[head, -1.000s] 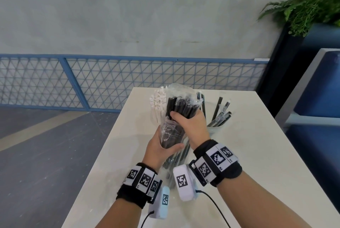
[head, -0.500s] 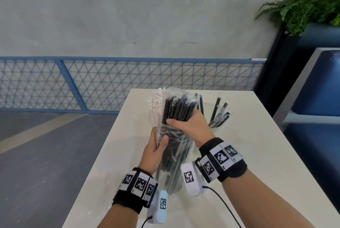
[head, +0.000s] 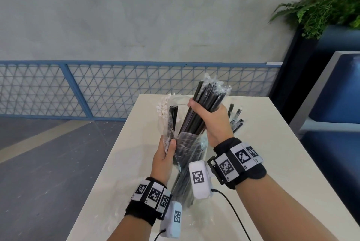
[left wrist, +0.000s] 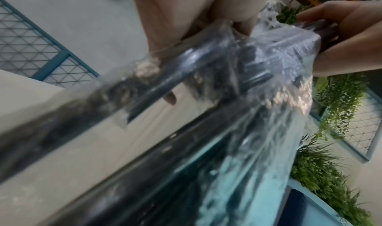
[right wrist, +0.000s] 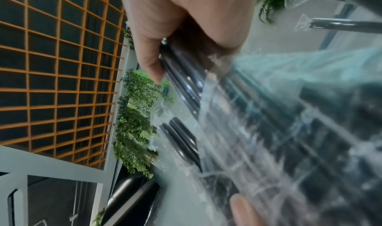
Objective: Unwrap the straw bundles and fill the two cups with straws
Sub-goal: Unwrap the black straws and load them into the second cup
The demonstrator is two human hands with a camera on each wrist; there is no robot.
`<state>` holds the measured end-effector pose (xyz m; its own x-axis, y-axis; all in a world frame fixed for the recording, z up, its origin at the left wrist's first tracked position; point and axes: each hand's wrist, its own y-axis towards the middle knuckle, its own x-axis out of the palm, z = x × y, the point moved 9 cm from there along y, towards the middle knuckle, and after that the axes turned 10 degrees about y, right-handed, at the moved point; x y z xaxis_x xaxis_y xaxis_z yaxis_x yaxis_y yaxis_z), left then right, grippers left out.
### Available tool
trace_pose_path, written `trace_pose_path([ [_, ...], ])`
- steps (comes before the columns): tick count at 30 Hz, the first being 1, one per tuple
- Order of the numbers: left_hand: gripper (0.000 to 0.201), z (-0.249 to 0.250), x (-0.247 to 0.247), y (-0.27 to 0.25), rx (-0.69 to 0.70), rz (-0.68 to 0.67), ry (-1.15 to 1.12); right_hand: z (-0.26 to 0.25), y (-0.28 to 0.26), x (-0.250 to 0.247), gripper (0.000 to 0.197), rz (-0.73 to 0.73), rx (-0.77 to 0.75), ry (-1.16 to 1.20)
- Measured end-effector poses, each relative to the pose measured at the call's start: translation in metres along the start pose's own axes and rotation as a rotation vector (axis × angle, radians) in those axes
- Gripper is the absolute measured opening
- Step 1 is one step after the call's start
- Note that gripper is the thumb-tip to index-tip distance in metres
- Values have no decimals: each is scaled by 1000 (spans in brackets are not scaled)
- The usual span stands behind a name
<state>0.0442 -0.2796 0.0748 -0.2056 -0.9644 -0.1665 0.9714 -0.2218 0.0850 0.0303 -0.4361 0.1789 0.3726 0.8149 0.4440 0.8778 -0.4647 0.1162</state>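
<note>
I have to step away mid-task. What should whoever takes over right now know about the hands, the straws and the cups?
Right hand: grips the bunch of black straws, drawn partly up out of the clear outer bag.
Left hand: pinches that bag, with a few black straws left in it.
On the table: white straws stand behind the bag; some black straws are behind the right hand. The cups themselves are hidden.
Done: bag opened, bunch half out.
Left: pull it free, drop it in a cup, empty the bag.

Right hand raised, fingers curled tight; left hand lower, apparently pinching.
</note>
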Motion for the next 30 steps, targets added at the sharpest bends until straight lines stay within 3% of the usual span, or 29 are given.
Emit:
trace_pose_path([
  [4,27,-2,3,0,-8,4,20,17,-17,9,22,-148,40,-211],
  [7,26,1,4,-1,-17,10,44,11,-13,-3,20,-19,1,-113],
  [10,43,6,3,-3,-7,-3,76,-4,-3,-18,18,113,-23,84],
  [14,19,8,-3,-5,-22,23,134,-13,7,-32,30,206,7,321],
  [21,19,15,-9,-9,-35,95,100,-18,16,-47,24,237,65,456],
  [26,53,8,-12,-9,-99,116,90,-42,24,-66,42,281,-2,433],
  [30,74,-1,-13,-8,-128,133,88,-74,36,-85,20,340,-110,270],
])
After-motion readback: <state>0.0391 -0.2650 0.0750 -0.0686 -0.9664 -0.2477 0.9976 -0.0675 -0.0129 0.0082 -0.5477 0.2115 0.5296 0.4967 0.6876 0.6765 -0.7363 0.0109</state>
